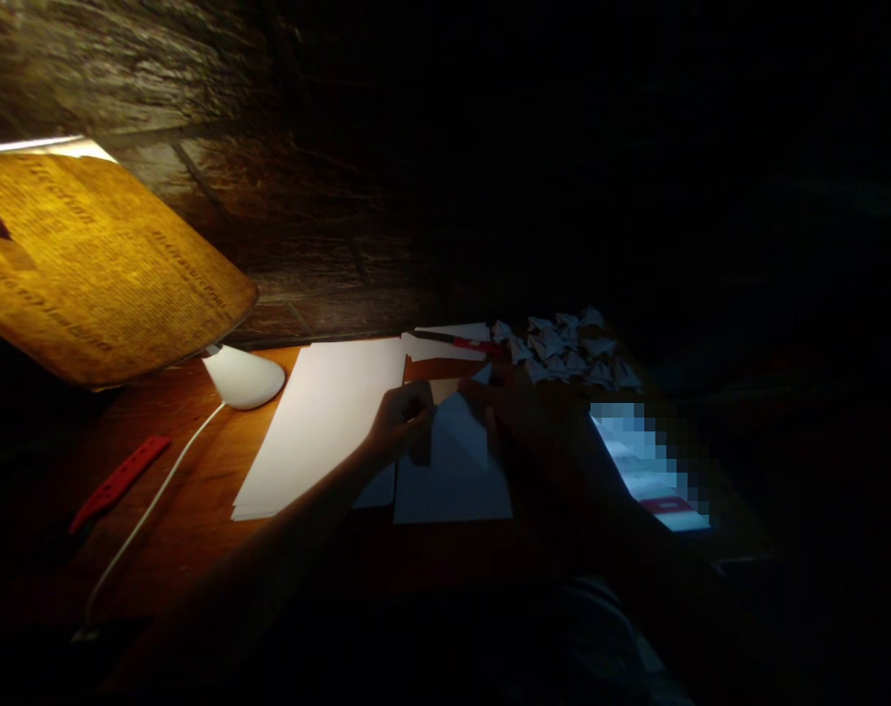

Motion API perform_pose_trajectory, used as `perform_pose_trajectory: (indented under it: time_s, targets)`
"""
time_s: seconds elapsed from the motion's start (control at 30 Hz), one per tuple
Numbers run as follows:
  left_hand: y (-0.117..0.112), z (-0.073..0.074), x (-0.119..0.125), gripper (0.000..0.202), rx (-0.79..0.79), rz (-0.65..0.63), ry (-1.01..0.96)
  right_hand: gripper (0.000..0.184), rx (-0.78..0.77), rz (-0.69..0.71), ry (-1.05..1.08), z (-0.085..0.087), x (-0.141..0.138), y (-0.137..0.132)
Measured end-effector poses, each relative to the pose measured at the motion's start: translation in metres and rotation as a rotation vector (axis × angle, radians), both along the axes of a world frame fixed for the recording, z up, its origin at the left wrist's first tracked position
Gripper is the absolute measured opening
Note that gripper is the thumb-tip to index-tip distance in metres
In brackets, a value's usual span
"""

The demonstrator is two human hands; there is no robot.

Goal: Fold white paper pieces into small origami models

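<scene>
In dim lamp light, my left hand (401,420) and my right hand (505,404) both pinch a white sheet of paper (454,471) lying on the wooden table (195,510). The sheet's top part is folded into a slanted flap between my hands. My left fingers are closed on its left edge, my right fingers on the folded tip. A stack of white sheets (320,422) lies just left of it.
A lamp with a printed shade (92,265) and white base (243,378) stands at the left, its cord (151,510) trailing forward. A red ruler-like strip (118,480) lies far left. Several folded paper pieces (569,353) and a red pen (464,342) lie behind. A lit screen (647,466) glows at the right.
</scene>
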State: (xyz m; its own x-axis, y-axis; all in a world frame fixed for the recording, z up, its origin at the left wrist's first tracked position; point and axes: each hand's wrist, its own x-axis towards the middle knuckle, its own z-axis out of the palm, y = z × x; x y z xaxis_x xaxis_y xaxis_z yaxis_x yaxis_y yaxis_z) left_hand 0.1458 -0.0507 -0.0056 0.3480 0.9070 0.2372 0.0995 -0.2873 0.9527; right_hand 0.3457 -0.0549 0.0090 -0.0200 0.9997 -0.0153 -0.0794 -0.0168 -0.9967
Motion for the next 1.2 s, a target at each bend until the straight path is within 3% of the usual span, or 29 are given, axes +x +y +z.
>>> perform_pose_trajectory:
  time_s: [0.27,0.53,0.9,1.2]
  targets:
    - [0.002,0.0,-0.001,0.025,0.033,-0.003,-0.001,0.048,0.034,-0.05,-0.02,-0.005,-0.002,0.004]
    - [0.001,0.0,-0.002,0.028,0.039,-0.029,-0.043,0.052,0.017,-0.095,-0.007,0.002,-0.004,0.0]
    - [0.001,0.001,-0.003,0.026,0.045,-0.043,-0.054,0.049,0.073,-0.092,0.063,0.005,0.001,0.003]
    - [0.001,0.006,-0.003,0.038,0.0,-0.074,-0.025,0.044,0.052,-0.1,0.106,0.003,0.0,0.003]
